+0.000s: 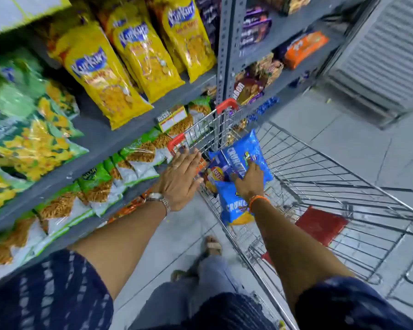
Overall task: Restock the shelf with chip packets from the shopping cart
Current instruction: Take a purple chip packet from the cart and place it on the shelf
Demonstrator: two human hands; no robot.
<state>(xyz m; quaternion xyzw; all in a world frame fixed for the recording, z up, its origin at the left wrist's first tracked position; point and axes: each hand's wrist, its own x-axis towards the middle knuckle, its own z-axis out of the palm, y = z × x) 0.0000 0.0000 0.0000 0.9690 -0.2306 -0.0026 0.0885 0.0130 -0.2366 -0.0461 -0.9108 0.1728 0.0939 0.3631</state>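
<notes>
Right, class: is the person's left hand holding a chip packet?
No. The left hand is spread open and empty at the cart's rim, while the right hand rests on the blue chip packets inside.

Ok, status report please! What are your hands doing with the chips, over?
Left hand open, flat by the cart rim. Right hand pressing on blue chip packets in the cart; grip unclear. Nothing blocking the shelf.

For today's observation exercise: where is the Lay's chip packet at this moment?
In the head view, the Lay's packet lies inside the shopping cart at its shelf-side end, tucked between two blue Crunchex packets, just right of the left hand and beside the right hand.
</notes>
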